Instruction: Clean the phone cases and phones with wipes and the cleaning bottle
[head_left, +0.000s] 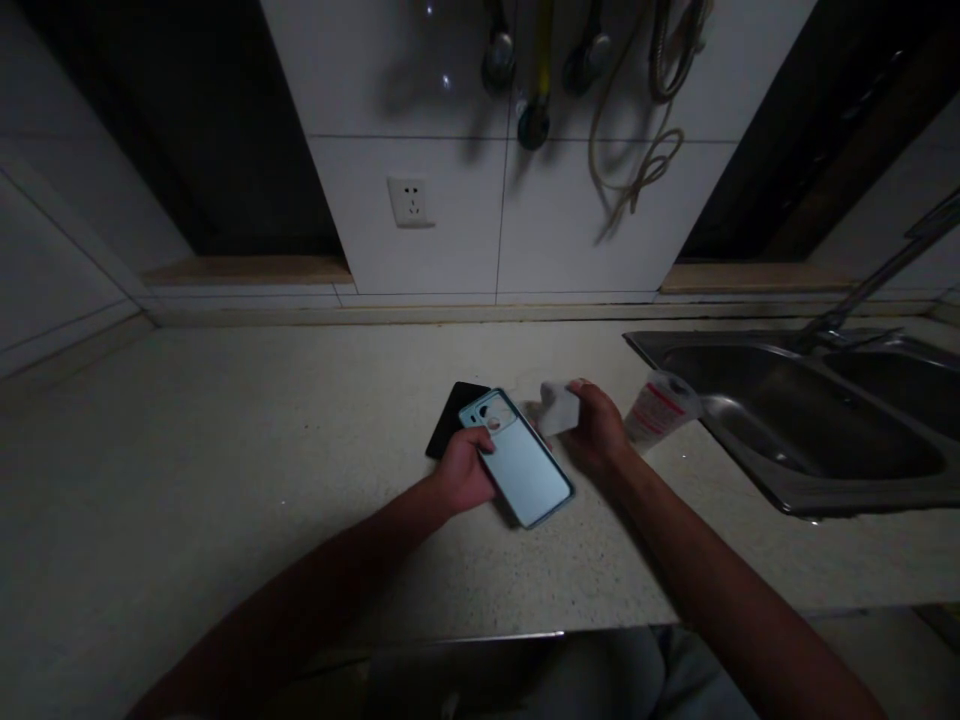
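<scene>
A light blue phone case [526, 470] with a camera cutout at its upper end is tilted in my left hand [466, 470], the thumb lying on its face. Behind it, a flat black object like a phone [451, 418] lies on the counter, partly covered by the case and my hand. To the right, my right hand [600, 425] pinches a crumpled white tissue [559, 408] just beside the case, blurred a little. Close to the right hand's outer side stands a clear plastic cup [661, 408] with red print, leaning somewhat in view.
The pale speckled counter [300, 430] runs along a tiled wall. At right is a double steel sink [795, 410] with a faucet [832, 320]. A wall socket [410, 202] sits above the counter, with pipes and a looped cord [645, 175] hanging nearby.
</scene>
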